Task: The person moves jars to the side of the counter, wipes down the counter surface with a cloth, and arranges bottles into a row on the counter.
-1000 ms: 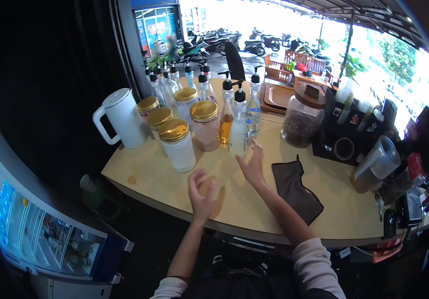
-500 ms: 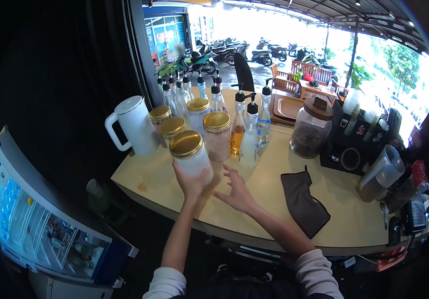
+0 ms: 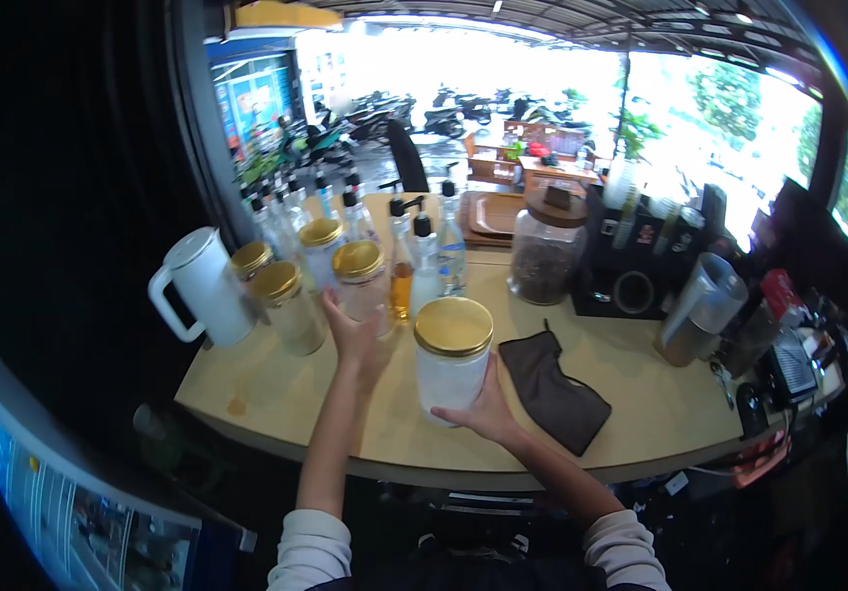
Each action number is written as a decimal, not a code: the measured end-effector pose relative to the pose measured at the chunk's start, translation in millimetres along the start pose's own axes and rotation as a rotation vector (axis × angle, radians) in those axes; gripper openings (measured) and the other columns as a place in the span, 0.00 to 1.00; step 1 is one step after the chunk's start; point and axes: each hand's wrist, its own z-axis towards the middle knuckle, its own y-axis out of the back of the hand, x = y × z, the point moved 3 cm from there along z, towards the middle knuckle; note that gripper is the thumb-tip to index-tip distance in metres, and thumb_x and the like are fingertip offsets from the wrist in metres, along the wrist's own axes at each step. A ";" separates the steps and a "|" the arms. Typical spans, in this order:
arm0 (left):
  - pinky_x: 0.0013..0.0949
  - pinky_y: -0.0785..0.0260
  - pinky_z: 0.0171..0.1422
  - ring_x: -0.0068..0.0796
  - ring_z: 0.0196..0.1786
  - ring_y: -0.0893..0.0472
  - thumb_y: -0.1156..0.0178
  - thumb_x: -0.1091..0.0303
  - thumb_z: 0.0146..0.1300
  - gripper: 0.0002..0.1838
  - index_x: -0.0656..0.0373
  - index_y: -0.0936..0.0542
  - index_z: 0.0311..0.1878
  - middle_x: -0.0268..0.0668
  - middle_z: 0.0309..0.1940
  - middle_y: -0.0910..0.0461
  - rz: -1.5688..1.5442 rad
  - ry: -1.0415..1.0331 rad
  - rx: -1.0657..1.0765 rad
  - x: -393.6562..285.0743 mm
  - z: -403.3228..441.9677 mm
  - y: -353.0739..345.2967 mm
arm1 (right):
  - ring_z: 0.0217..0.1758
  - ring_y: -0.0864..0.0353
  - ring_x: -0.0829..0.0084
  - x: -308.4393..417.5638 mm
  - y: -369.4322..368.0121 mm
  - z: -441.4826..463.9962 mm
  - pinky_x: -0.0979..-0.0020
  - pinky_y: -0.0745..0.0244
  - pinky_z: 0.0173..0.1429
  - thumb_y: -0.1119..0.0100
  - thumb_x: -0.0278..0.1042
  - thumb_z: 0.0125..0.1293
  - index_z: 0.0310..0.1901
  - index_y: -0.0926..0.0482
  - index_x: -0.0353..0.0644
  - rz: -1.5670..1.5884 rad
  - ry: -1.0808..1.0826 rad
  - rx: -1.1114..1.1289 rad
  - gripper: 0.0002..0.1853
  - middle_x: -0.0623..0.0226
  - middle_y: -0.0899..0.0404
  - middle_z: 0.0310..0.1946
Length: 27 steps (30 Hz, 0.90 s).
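Note:
My right hand [image 3: 483,409] is closed round the lower side of a clear jar with white contents [image 3: 448,379] and a gold lid, upright near the counter's front. My left hand [image 3: 353,340] curls against the front of another gold-lidded jar [image 3: 363,294], fingers at its left side and thumb across its front. Just left of that hand stands a gold-lidded jar with pale contents [image 3: 294,320]. Two more such jars, one at the far left [image 3: 251,260] and one behind [image 3: 321,236], stand close by.
A white pitcher [image 3: 209,291] stands at the counter's left end. Pump bottles [image 3: 425,266] line the back. A dark cloth [image 3: 557,389] lies right of the held jar. Further right are a wooden-lidded jar [image 3: 546,251], black cup holder [image 3: 631,261] and clear jug [image 3: 705,310].
The white-filled jar has passed from my left hand to my right and moved rightward. My left hand has gone to another jar behind. The view has turned to the right.

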 end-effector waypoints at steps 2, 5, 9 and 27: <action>0.40 0.44 0.69 0.41 0.66 0.39 0.23 0.61 0.40 0.57 0.62 0.50 0.69 0.46 0.64 0.43 -0.007 -0.028 0.062 7.8 13.8 -13.8 | 0.66 0.38 0.58 5.1 14.9 -11.2 0.59 0.40 0.67 0.21 0.40 0.40 0.66 0.57 0.36 -0.052 0.032 -0.041 0.59 0.52 0.41 0.60; 0.40 0.41 0.67 0.37 0.63 0.36 0.22 0.62 0.38 0.54 0.65 0.44 0.66 0.45 0.61 0.38 -0.217 -0.122 0.009 59.2 30.0 -37.0 | 0.66 0.40 0.61 18.6 39.9 -30.2 0.60 0.41 0.68 0.21 0.40 0.40 0.66 0.56 0.37 -0.093 0.059 -0.109 0.58 0.54 0.41 0.60; 0.37 0.38 0.65 0.35 0.58 0.29 0.24 0.69 0.38 0.47 0.67 0.39 0.62 0.44 0.56 0.31 -0.229 -0.011 -0.011 42.8 23.0 -24.1 | 0.67 0.41 0.61 28.3 79.2 -65.6 0.60 0.42 0.68 0.21 0.41 0.40 0.67 0.57 0.36 -0.084 0.053 -0.200 0.59 0.53 0.42 0.61; 0.32 0.29 0.56 0.28 0.48 0.21 0.23 0.67 0.38 0.32 0.65 0.25 0.49 0.38 0.45 0.21 -0.707 0.026 0.872 -231.3 -166.9 -149.9 | 0.58 0.28 0.58 -1.3 398.8 -180.5 0.62 0.33 0.63 0.20 0.33 0.35 0.61 0.47 0.37 -0.608 -0.152 -0.953 0.53 0.53 0.30 0.52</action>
